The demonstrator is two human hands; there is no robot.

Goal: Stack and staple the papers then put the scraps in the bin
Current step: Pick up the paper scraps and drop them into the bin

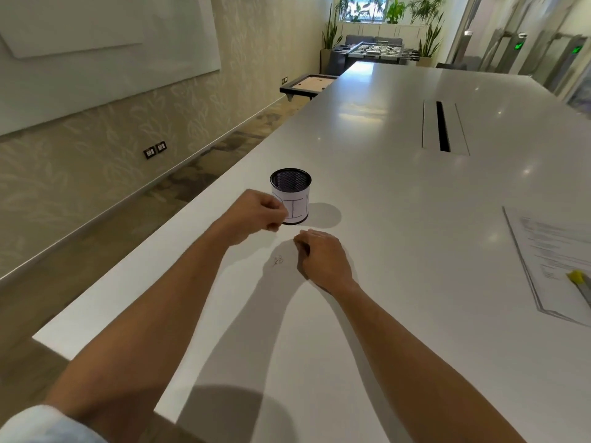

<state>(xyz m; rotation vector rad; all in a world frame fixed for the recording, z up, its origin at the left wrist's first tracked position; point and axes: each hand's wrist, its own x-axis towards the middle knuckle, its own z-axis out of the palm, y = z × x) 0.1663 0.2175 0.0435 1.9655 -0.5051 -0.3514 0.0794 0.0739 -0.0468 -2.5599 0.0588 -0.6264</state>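
Standing just beyond both hands, bin (290, 196), papers (556, 266) far right

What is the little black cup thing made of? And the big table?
The bin looks like black metal mesh, going by the tiny holes inside its rim, with a white paper label wrapped around it. The table looks like smooth, glossy white laminate or stone; lights reflect off it, so I can't tell which.

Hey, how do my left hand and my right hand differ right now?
The left hand is raised beside the bin, its fingers curled in a pinch; what it holds, if anything, is too small to tell. The right hand lies lower, on the table, nearer the papers, fingers curled under. Both reach forward with bare forearms.
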